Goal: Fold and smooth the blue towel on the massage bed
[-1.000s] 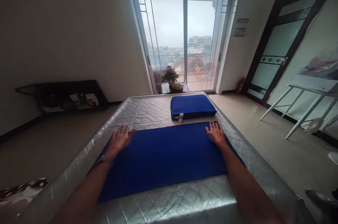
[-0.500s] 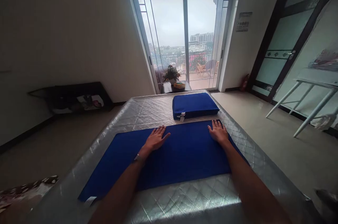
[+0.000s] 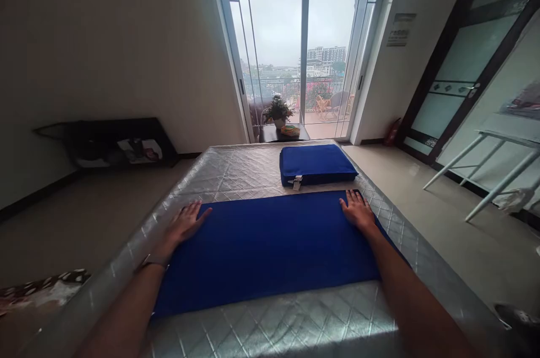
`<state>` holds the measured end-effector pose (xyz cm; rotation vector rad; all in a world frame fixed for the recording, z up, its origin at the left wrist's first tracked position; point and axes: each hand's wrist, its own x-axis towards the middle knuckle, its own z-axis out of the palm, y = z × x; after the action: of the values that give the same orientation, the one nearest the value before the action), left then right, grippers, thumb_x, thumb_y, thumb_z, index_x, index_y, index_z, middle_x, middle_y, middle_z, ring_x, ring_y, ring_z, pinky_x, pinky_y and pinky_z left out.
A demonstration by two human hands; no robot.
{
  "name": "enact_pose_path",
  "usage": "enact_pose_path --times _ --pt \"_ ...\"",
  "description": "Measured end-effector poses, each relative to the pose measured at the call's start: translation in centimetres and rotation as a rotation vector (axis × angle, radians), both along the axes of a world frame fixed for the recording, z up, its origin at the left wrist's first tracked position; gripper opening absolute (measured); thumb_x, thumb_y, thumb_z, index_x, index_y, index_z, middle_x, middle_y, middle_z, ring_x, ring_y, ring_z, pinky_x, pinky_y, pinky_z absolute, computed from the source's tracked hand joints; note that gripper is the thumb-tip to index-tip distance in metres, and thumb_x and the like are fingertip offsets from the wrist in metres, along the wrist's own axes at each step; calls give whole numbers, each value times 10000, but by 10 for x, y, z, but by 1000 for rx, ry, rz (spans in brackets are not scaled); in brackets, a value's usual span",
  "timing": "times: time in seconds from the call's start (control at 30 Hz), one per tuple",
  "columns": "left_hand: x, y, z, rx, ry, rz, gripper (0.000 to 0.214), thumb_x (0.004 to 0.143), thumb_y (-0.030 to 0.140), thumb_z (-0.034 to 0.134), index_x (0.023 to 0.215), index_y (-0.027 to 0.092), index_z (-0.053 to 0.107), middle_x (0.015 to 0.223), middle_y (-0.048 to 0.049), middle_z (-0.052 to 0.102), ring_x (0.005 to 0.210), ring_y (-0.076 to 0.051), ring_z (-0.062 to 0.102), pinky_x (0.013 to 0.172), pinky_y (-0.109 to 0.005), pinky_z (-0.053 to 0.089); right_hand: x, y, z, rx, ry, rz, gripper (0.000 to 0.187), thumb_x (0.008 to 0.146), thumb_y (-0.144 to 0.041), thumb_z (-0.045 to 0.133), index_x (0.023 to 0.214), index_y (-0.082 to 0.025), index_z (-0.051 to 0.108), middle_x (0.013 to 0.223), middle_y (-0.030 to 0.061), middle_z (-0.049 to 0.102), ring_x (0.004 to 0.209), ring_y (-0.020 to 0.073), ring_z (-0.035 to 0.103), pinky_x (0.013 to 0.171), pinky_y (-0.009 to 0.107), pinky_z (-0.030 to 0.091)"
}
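A flat blue cloth [image 3: 270,251] lies spread across the quilted mattress [image 3: 236,175], which looks wrapped in shiny plastic. At the cloth's far left corner rests my left hand [image 3: 185,224], open with its fingers stretched out and the thumb over the cloth. My right hand [image 3: 358,210] lies flat near the far right corner, fingers extended. Just beyond the cloth sits a folded blue stack [image 3: 318,164] of similar fabric, with a white tag [image 3: 297,182] hanging from its front left. My left forearm hides the cloth's near left corner.
Past the mattress, a small dark table [image 3: 274,133] holds a potted plant [image 3: 277,110] before the sliding glass door [image 3: 304,49]. A pale-legged stand [image 3: 485,178] is at right, near a dark-framed door [image 3: 455,82]. A low black object [image 3: 122,144] lies along the left wall.
My left hand has moved left, from the middle of the cloth to its far left corner. The right hand stays near the far right corner. The view has shifted slightly.
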<state>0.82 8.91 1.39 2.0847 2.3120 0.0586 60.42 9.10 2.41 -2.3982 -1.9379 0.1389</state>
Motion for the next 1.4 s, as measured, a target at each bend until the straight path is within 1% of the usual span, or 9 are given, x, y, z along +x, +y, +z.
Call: enact_pose_path --times 0.27,0.43,0.5,0.57,0.77,0.9,1.07,1.3,1.4 --pt "11 -9 7 -4 -78 21 868 991 675 191 1611 67 183 1695 -132 162 1573 -290 132 1283 -515 87 -2 0 6 -43 -36 -14 711 1039 -488 116 1639 -106 134 1713 48 94 1572 208 86 1270 416 69" --pt "15 -13 11 55 -72 0 839 999 646 210 1596 58 247 1672 -166 227 1558 -307 199 1274 -532 145 -14 1 23 -89 -78 -72 686 1033 -432 159 1628 -92 192 1697 115 165 1562 265 150 1253 491 112" --pt "16 -14 10 71 -65 0 831 995 650 205 1594 78 270 1666 -162 242 1552 -312 219 1263 -543 180 -37 0 32 -15 -141 -111 653 1018 -339 196 1598 -53 289 1667 173 245 1552 292 186 1247 507 90" --pt "16 -14 9 72 -65 1 839 989 656 198 1597 82 265 1668 -152 239 1552 -307 221 1264 -537 175 -74 -3 38 73 -162 -43 631 1001 -263 213 1569 -23 349 1647 194 287 1548 284 202 1248 474 83" --pt "13 -8 3 90 -67 6 834 982 653 198 1595 93 282 1666 -143 249 1548 -303 240 1263 -536 166 -199 -17 30 55 89 464 692 1055 -474 173 1615 -73 241 1683 106 209 1565 206 141 1258 372 81" --pt "11 -7 2 77 -81 3 869 971 679 162 1593 83 279 1670 -142 248 1556 -293 216 1268 -533 149 -223 -16 17 6 138 459 731 1054 -540 155 1626 -87 197 1693 90 164 1572 202 92 1264 402 56" --pt "12 -8 5 37 -92 18 883 970 679 150 1602 68 239 1686 -126 202 1562 -295 190 1274 -512 129 -182 -8 12 2 106 426 713 1052 -551 159 1631 -135 196 1696 40 167 1569 180 101 1268 403 48" --pt "8 -6 0 65 -77 -1 838 992 650 212 1595 70 260 1675 -135 233 1559 -301 195 1274 -532 141 -43 -6 12 -44 -27 151 686 1051 -525 172 1641 -175 152 1706 21 129 1569 195 111 1268 415 77" --pt "7 -5 -1 65 -57 0 807 1002 622 212 1593 76 270 1674 -139 237 1558 -299 200 1274 -530 147 0 -7 9 -47 -37 55 685 1050 -504 153 1642 -159 138 1710 37 109 1570 203 107 1267 430 95"
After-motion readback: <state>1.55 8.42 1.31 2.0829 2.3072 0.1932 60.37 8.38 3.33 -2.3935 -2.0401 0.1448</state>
